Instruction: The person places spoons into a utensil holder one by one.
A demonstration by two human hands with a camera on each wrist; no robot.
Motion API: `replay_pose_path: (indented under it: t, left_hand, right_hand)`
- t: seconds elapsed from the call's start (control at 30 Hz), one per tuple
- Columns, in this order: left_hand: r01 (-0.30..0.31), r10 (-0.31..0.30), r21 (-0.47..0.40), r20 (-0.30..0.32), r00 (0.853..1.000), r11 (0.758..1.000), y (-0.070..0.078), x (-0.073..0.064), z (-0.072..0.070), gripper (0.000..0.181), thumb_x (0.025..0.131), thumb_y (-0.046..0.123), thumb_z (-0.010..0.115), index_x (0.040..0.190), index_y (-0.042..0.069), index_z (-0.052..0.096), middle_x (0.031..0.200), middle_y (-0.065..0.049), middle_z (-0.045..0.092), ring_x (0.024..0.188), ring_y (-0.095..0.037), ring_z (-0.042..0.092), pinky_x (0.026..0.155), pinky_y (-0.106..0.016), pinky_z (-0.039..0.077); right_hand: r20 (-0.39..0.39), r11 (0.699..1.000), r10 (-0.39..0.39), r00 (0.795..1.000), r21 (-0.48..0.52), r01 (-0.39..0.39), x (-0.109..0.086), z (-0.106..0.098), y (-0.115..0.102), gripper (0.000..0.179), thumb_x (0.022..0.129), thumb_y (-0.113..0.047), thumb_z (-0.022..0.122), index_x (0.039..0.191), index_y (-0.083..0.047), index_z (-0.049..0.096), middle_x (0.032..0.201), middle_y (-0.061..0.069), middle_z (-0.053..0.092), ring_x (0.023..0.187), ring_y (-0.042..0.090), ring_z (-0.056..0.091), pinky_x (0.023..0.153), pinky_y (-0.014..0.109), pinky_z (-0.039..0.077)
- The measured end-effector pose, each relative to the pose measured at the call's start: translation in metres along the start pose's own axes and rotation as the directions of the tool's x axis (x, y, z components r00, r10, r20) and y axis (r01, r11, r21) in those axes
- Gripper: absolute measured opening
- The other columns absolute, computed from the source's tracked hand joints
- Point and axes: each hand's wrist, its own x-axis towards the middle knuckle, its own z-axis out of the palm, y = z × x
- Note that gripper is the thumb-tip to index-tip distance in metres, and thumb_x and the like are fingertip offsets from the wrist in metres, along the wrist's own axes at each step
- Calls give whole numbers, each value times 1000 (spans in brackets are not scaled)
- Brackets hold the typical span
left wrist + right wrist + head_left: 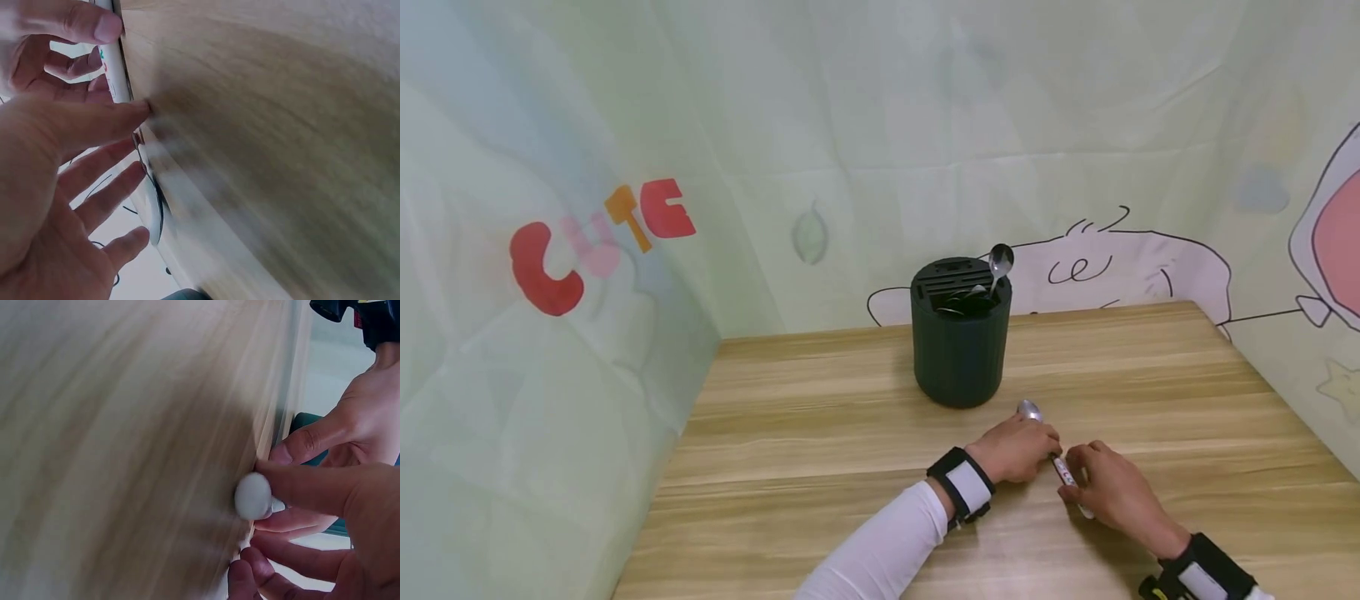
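On the table lies a spoon (1064, 472) with a metal bowl and a white, printed handle, slanting away from me. My left hand (1017, 448) pinches it around the neck, thumb on one side and fingers on the other, just below the bowl. At the handle, my right hand (1108, 490) has its thumb and fingers on either side. The left wrist view shows both thumbs along the spoon (114, 69), low at the tabletop. In the right wrist view the rounded white handle end (252, 496) sticks out beside the right thumb.
A dark green, ribbed utensil holder (958, 358) stands at the back of the wooden table (805, 417), beyond the hands. Another spoon (1001, 260) leans upright in its open compartment among other metal utensils. Printed cloth (880, 200) hangs behind and beside the table.
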Motion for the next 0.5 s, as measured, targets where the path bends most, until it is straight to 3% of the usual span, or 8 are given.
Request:
replay_pose_path:
  t: [0.17, 0.33, 0.5]
  left_hand:
    - [30, -30, 13, 2, 1000, 999, 0, -4, 0, 24, 89, 24, 70, 109, 36, 71, 108, 18, 65, 99, -4, 61, 86, -21, 47]
    - [73, -73, -83, 1, 997, 994, 0, -8, 1, 17, 86, 18, 73, 96, 32, 71, 92, 18, 64, 84, 0, 59, 70, -18, 47]
    - [94, -94, -172, 9, 996, 981, 0, -11, 2, 15, 86, 13, 72, 90, 27, 69, 86, 17, 62, 78, 1, 55, 63, -15, 44]
  right_hand:
    - [-62, 997, -73, 995, -5, 73, -1, 2, 2, 15, 75, -8, 79, 88, -9, 72, 79, 0, 58, 67, 11, 48, 57, 27, 38]
    - [-136, 990, -143, 980, -36, 140, -1, 3, 3, 16, 72, 0, 77, 81, -12, 73, 73, -4, 59, 64, 7, 50, 56, 25, 40]
    - [-124, 983, -184, 975, -47, 179, 0, 4, 3, 16, 72, 1, 76, 80, -12, 73, 71, -6, 58, 64, 6, 50, 56, 25, 41]
